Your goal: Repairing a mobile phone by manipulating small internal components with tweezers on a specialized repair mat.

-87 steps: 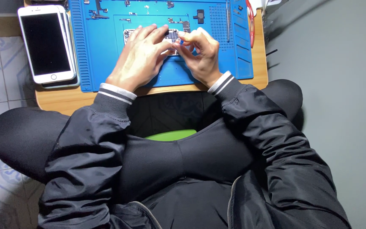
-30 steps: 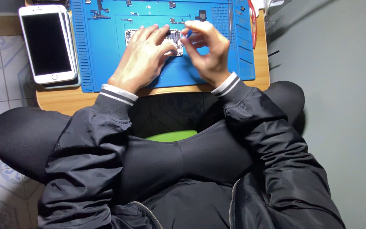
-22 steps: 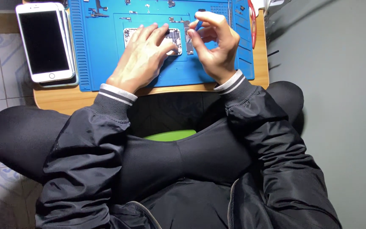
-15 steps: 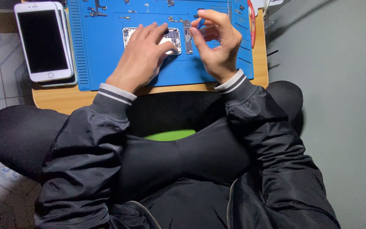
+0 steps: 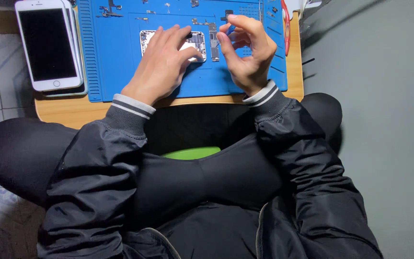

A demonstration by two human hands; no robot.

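Left hand (image 5: pixel 161 64) flat, fingers spread, pinning a small silvery rectangular phone frame (image 5: pixel 195 41) on the ribbed blue rubber mat (image 5: pixel 116 62). Right hand (image 5: pixel 247 52) just right of it, pinched on a thin blue tool (image 5: pixel 230 29). Glossy white phone (image 5: pixel 49 45) far left.

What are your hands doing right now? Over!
Left hand flat on the opened phone, steadying it. Right hand pinching a small blue tool beside it. White phone lies off the mat's left edge, nothing in the way.
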